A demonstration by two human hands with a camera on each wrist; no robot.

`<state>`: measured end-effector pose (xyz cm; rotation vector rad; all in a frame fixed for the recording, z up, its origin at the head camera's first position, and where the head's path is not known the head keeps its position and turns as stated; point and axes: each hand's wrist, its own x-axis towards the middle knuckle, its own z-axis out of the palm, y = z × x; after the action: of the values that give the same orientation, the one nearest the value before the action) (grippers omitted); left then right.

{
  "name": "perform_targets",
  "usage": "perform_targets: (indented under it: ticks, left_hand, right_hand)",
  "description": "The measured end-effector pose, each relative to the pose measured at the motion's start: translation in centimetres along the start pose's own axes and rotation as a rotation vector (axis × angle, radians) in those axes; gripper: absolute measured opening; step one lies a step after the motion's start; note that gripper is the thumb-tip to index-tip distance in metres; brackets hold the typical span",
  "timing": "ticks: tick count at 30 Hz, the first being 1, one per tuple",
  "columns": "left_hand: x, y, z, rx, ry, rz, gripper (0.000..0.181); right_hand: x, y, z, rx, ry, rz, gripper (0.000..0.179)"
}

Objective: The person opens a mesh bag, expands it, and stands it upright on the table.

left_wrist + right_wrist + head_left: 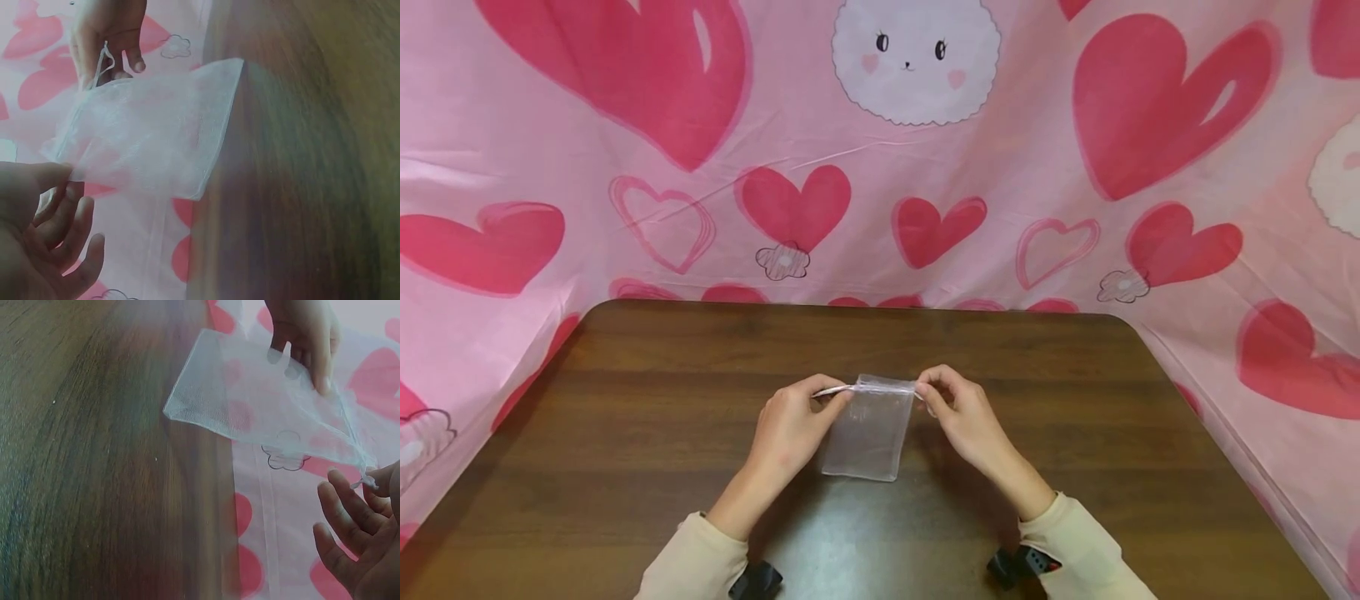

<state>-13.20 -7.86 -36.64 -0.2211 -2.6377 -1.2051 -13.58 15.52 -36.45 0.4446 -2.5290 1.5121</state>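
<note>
A small sheer white drawstring pouch (pixel 868 433) hangs flat between both hands, its gathered top edge uppermost in the head view. At the upper left corner, my left hand (pixel 792 423) pinches the pouch and its white cord (pixel 833 390) between thumb and forefinger. My right hand (pixel 961 414) pinches the cord at the other top corner. The knotted cord end (pixel 365 481) shows at the right fingertips in the right wrist view. Seen from the left wrist, the sheer mesh (pixel 150 134) is see-through, with no contents visible inside.
Below the hands lies a dark brown wooden table (pixel 647 450) with rounded far corners. A pink cloth (pixel 865 158) printed with red hearts hangs behind it and along its sides. Black wrist devices (pixel 756 581) sit at both cream sleeves (pixel 696 558).
</note>
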Motion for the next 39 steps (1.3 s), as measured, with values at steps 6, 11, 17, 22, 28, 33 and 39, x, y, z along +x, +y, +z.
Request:
perform_targets:
  ticks: [6, 11, 17, 22, 28, 33, 39]
  left_hand:
    - [0.2, -0.3, 0.0, -0.142, -0.028, -0.043, 0.01]
    - [0.5, -0.8, 0.0, -0.295, -0.063, -0.047, 0.012]
    - [0.6, -1.1, -0.2, -0.329, -0.093, -0.077, 0.012]
    - [0.5, -1.1, -0.1, -0.351, -0.104, -0.081, 0.012]
    - [0.4, -1.2, 0.2, -0.36, -0.087, -0.072, 0.013]
    - [0.5, -1.1, 0.2, -0.371, -0.066, -0.062, 0.012]
    - [0.4, -0.9, 0.2, -0.424, -0.066, -0.035, 0.011]
  right_hand:
    - [0.0, 0.1, -0.1, -0.041, -0.001, -0.028, 0.009]
    - [0.5, 0.1, 0.0, -0.126, 0.02, -0.098, 0.008]
    - [1.3, -0.1, 0.0, -0.109, 0.007, -0.1, 0.008]
    - [1.3, 0.1, 0.0, -0.013, -0.022, -0.031, 0.005]
    - [0.6, 0.7, -0.3, 0.01, -0.067, -0.039, 0.014]
    - [0.3, 1.1, -0.3, 0.015, -0.09, -0.037, 0.023]
    - [0.0, 1.7, 0.3, 0.011, -0.159, -0.008, 0.026]
